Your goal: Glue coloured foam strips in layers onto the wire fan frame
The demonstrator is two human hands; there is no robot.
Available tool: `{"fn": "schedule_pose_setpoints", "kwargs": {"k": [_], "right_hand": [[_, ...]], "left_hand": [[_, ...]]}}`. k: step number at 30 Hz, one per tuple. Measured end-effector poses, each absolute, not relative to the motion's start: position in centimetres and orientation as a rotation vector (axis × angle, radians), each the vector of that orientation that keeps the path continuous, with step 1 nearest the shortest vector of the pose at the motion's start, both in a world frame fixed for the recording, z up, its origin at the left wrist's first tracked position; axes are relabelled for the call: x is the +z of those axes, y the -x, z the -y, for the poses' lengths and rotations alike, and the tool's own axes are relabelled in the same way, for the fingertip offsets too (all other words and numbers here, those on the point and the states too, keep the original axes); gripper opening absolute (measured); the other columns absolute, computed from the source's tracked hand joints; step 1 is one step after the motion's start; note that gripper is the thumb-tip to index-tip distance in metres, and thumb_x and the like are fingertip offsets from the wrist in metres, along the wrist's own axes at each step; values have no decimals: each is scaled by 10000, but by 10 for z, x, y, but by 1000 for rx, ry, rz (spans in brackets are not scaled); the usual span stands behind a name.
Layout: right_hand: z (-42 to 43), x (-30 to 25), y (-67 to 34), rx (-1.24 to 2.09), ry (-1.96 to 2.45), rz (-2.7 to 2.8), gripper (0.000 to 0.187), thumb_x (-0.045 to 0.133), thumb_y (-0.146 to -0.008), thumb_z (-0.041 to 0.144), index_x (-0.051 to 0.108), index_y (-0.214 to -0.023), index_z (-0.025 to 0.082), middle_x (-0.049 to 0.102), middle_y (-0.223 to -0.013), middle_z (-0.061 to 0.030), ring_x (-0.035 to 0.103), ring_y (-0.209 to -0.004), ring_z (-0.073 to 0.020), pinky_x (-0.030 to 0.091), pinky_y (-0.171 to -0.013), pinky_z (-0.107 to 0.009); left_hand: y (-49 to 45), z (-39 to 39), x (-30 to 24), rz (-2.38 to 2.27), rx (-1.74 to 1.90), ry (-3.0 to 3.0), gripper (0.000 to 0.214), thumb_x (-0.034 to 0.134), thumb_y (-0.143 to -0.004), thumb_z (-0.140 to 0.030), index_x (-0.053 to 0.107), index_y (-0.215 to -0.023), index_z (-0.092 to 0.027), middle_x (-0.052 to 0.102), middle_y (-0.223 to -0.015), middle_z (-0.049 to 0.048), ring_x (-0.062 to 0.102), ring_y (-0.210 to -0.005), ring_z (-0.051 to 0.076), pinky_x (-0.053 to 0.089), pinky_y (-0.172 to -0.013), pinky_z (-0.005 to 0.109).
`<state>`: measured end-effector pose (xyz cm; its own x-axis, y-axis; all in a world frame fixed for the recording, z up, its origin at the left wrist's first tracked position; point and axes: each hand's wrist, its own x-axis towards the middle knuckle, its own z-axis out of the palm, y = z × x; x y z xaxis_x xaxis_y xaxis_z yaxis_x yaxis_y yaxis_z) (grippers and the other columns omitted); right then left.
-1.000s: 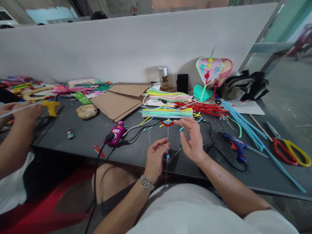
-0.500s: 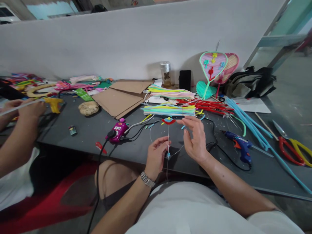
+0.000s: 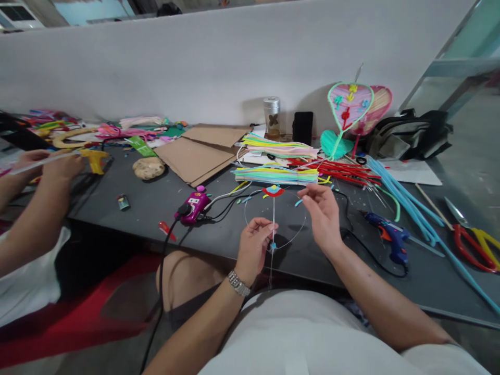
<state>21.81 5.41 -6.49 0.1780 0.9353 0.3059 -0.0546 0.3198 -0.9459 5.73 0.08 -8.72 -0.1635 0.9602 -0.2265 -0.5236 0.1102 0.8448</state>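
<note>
My left hand (image 3: pixel 254 244), with a watch on its wrist, pinches the thin stem of a wire fan frame (image 3: pixel 273 224) near a small blue bead. The frame is a round wire loop with a red, blue and yellow piece (image 3: pixel 273 190) at its top. At the loop's upper right rim my right hand (image 3: pixel 322 212) has its fingers closed on the wire. Both hands hold the frame just above the dark table (image 3: pixel 219 237), near its front edge.
Bundles of coloured pipe cleaners (image 3: pixel 276 174) lie behind the frame. A blue glue gun (image 3: pixel 388 235) and red-and-yellow scissors (image 3: pixel 474 239) lie to the right, and a purple power strip (image 3: pixel 194 204) to the left. Finished fans (image 3: pixel 349 109) lean on the wall. Another person's hands (image 3: pixel 50 166) work at far left.
My right hand has shifted up and to the right along the loop's rim. The view has drifted slightly left. My left hand keeps its pinch on the stem.
</note>
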Motion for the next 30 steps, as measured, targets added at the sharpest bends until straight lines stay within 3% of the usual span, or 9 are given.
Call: {"fn": "schedule_pose_setpoints", "kwargs": {"k": [4, 8, 13, 18, 23, 30], "right_hand": [[-61, -72, -216, 1718, 983, 951, 422, 561, -901, 574, 664, -997, 176, 737, -858, -102, 699, -811, -227, 520, -696, -345], [-56, -74, -210, 1929, 904, 1066, 432, 682, -817, 566, 711, -940, 154, 723, -812, -87, 672, -733, -193, 507, -650, -312], [-58, -73, -212, 1543, 1141, 1378, 378, 695, -745, 541, 699, -818, 170, 641, -651, -19, 573, -569, -147, 455, -564, -282], [-85, -61, -254, 925, 1467, 1473, 111, 647, -689, 234, 675, -794, 211, 629, -678, 17, 530, -632, -148, 408, -630, -273], [-119, -52, -291, 494, 1713, 1660, 187, 578, -674, 76, 674, -752, 217, 689, -760, -19, 590, -738, -191, 427, -739, -302], [-143, -55, -282, 217, 1784, 1947, 229, 552, -813, 87, 726, -919, 191, 739, -984, -93, 635, -936, -233, 444, -825, -317]], "left_hand": [[-55, -2, -87, -998, 1441, -548, 314, 894, -615, -256, 637, -779, -181, 699, -709, -11, 575, -622, 81, 451, -617, 198], [-53, -3, -86, -971, 1434, -530, 345, 904, -595, -262, 632, -789, -177, 673, -683, -29, 574, -609, 79, 450, -626, 206], [-48, -2, -87, -973, 1395, -494, 374, 915, -587, -250, 640, -829, -177, 708, -718, -18, 606, -631, 88, 461, -636, 209], [-39, -1, -82, -1058, 1375, -461, 454, 922, -599, -249, 655, -960, -181, 766, -845, 18, 667, -715, 108, 498, -675, 214], [-29, 7, -73, -1110, 1266, -577, 658, 908, -678, -300, 613, -1250, -161, 779, -1108, 134, 744, -872, 191, 533, -713, 265], [-21, 13, -75, -1061, 1230, -594, 785, 911, -681, -272, 544, -1362, -136, 764, -1183, 177, 761, -956, 225, 566, -826, 305]]}}
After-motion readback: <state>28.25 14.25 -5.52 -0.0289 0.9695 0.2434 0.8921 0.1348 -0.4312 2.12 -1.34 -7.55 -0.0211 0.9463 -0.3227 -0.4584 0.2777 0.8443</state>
